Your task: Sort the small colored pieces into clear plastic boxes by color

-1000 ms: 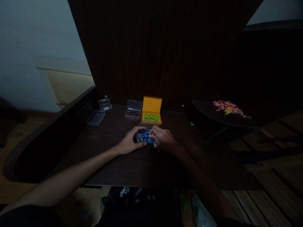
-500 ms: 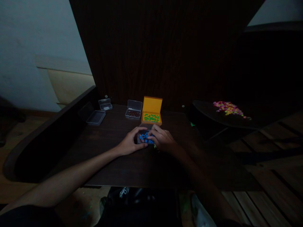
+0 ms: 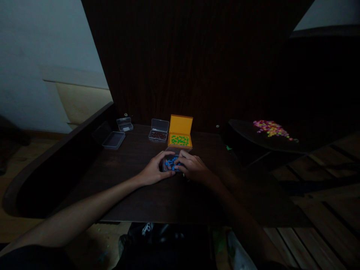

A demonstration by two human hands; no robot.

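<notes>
My left hand is closed around the left side of a small clear plastic box, thumb along the near edge and fingers on the far side. Its lid stands open toward the back. Small blue pieces lie inside. From the right, my right hand reaches into the box with bent fingers among the blue pieces; the fingertips are partly hidden, and I cannot make out what is between them. Just behind stands an open yellow box with small green pieces.
An open clear box with dark reddish pieces stands left of the yellow one. Two more open clear boxes, a larger one and a smaller one, sit farther left. Pink and yellow bits are heaped on a dark surface at right.
My right hand's fingers have shifted slightly within the box, and the blue pieces lie differently. My left hand keeps its hold.
</notes>
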